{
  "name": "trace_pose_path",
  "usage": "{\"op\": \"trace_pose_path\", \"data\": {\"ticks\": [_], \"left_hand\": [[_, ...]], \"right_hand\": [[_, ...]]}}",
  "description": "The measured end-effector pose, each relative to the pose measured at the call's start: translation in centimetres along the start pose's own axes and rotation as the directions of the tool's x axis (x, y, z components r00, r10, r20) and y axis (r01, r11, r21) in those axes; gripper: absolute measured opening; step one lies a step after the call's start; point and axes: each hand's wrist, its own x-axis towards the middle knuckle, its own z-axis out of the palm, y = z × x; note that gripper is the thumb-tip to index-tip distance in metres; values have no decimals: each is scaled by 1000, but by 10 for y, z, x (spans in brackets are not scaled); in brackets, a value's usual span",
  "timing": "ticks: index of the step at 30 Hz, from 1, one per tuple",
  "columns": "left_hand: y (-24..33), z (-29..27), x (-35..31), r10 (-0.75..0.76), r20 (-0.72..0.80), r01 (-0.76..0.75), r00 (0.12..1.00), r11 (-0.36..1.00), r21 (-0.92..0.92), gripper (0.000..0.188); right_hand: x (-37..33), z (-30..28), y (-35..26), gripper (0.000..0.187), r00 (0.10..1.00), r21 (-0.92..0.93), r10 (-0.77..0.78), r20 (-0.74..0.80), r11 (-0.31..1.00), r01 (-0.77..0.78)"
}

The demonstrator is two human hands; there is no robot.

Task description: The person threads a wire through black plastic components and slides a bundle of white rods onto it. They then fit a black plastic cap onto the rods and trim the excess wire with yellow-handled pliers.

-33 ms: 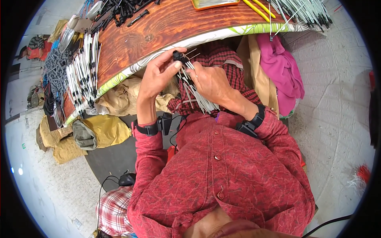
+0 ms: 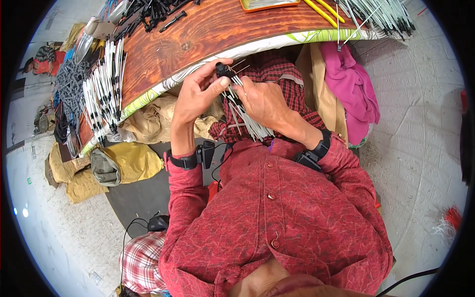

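Observation:
Close to the table's front edge, my left hand [image 2: 195, 96] is closed, with thumb and fingers around a black piece [image 2: 221, 69] that has a round, knob-like end. Several thin pale rods [image 2: 237, 81] run from that piece towards my right hand [image 2: 264, 103]. Those rods are pinched in the curled fingers of my right hand, whose fingertips are partly hidden. Below both hands, a loose bunch of whitish rods [image 2: 255, 129] with some dark parts lies over my lap, on red-and-black checked cloth [image 2: 277, 67].
On the wooden table [image 2: 193, 37] lie a heap of black parts [image 2: 148, 15], an orange-rimmed tray [image 2: 271, 6] and yellow handles [image 2: 320, 12]. Bundles of white rods [image 2: 105, 91] hang over its left edge, with more pale rods [image 2: 381, 17] at the right. Pink cloth [image 2: 346, 89] hangs below.

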Motion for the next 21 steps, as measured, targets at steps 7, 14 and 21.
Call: {"op": "trace_pose_path", "data": {"ticks": [7, 14, 21], "left_hand": [[3, 5, -6, -19, -80, 27, 997, 994, 104, 33], [23, 4, -7, 77, 11, -77, 997, 996, 35, 34], [-1, -13, -13, 57, 35, -56, 998, 998, -31, 38]], "right_hand": [[-3, -7, 0, 26, 995, 18, -76, 69, 997, 75], [2, -25, -6, 35, 989, 292, -88, 118, 955, 51], [6, -12, 5, 47, 955, 409, -80, 286, 911, -46]]}}
